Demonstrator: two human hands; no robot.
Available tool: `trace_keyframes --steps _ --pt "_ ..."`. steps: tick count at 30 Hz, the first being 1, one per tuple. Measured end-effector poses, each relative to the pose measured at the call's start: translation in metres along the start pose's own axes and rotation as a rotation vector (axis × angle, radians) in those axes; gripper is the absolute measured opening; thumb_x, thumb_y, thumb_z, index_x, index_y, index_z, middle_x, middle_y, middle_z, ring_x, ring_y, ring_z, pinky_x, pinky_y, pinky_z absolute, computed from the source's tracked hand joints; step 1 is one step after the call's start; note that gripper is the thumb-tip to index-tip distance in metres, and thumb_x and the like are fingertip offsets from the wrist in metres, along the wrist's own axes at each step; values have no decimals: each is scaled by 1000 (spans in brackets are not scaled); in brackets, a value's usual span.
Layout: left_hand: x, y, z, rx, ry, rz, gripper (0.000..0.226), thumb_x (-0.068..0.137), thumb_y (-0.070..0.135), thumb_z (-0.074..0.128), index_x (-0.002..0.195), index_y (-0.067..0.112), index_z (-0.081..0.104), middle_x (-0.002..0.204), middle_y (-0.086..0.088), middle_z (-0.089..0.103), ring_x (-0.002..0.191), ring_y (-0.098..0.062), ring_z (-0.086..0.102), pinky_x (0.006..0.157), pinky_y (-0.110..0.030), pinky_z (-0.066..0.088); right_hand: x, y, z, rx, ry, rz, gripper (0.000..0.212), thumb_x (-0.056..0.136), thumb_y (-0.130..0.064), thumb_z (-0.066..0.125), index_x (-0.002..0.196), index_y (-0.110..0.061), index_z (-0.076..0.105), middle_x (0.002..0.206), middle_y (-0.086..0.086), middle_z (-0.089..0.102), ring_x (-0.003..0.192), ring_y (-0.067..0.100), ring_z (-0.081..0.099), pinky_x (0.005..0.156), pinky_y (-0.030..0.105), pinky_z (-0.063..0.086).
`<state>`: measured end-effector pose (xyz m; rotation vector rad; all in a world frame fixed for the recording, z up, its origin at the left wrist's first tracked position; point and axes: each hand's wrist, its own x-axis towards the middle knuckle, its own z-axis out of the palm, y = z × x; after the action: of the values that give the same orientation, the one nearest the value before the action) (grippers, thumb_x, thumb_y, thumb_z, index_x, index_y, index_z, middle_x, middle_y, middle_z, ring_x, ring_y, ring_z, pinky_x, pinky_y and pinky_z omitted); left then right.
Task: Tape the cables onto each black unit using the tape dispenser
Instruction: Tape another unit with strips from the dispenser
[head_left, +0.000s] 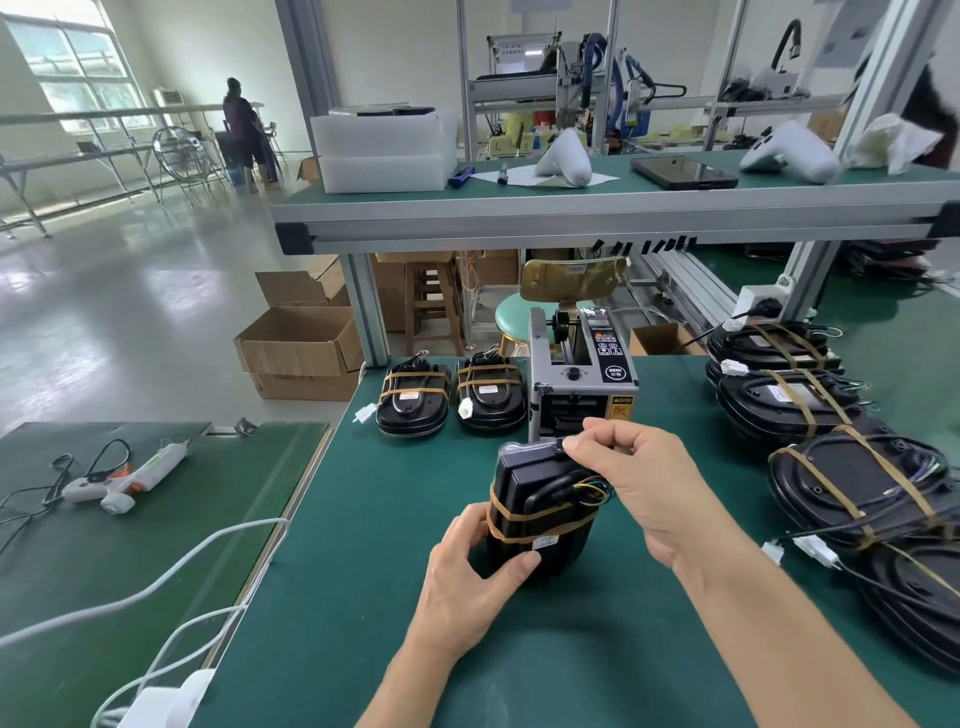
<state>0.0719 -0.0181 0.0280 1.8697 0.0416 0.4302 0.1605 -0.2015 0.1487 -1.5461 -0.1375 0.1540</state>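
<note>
A black unit (535, 488) stands on edge on the green mat, just in front of the grey tape dispenser (582, 384). Brown tape bands wrap its lower half and a black cable with coloured wires lies against its face. My left hand (467, 582) grips the unit's lower left side, thumb across the front. My right hand (634, 478) pinches something at the unit's top right corner, right below the dispenser's outlet; what it pinches is too small to tell. Two taped units (452, 400) lie flat at the back left.
A row of stacked black units (852, 467) with tape and white connectors fills the right side. A glue gun (124, 478) and white cables (171, 577) lie on the left bench. An overhead shelf (571, 213) crosses above the dispenser. Cardboard boxes (301, 348) stand on the floor.
</note>
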Motion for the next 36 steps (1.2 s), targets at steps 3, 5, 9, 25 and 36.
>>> trace_keyframes --steps 3,5,9,25,36 --pt "0 1 0 -10 -1 -2 35 85 48 82 116 40 67 113 8 77 113 -17 70 94 -20 51 1 0 -1 -23 -4 2 10 82 -18 86 74 -18 80 90 -19 76 102 9 67 84 21 43" --pt "0 1 0 -16 -1 -2 37 86 48 83 118 39 67 114 7 77 114 -19 70 96 -24 52 3 1 -1 -38 -14 -1 11 82 -17 86 73 -18 80 84 -22 75 98 9 68 80 18 43" --pt "0 1 0 -11 3 1 35 86 47 83 116 42 66 114 7 77 114 -19 71 95 -22 52 7 0 -3 -43 -4 15 13 81 -17 87 71 -19 80 91 -16 77 101 9 68 82 20 43" --pt "-1 -3 1 -26 -6 -16 39 84 46 83 117 32 68 114 5 77 114 -19 70 101 -32 53 11 -4 -6 -78 -58 27 11 81 -10 86 73 -10 79 100 -4 75 77 4 66 65 7 46" --pt "0 -1 1 -12 -1 -7 36 84 48 83 116 41 67 113 7 76 115 -17 69 96 -19 49 14 -3 -5 -132 -47 -1 14 82 -12 86 71 -18 79 78 -11 78 69 -6 67 59 5 45"
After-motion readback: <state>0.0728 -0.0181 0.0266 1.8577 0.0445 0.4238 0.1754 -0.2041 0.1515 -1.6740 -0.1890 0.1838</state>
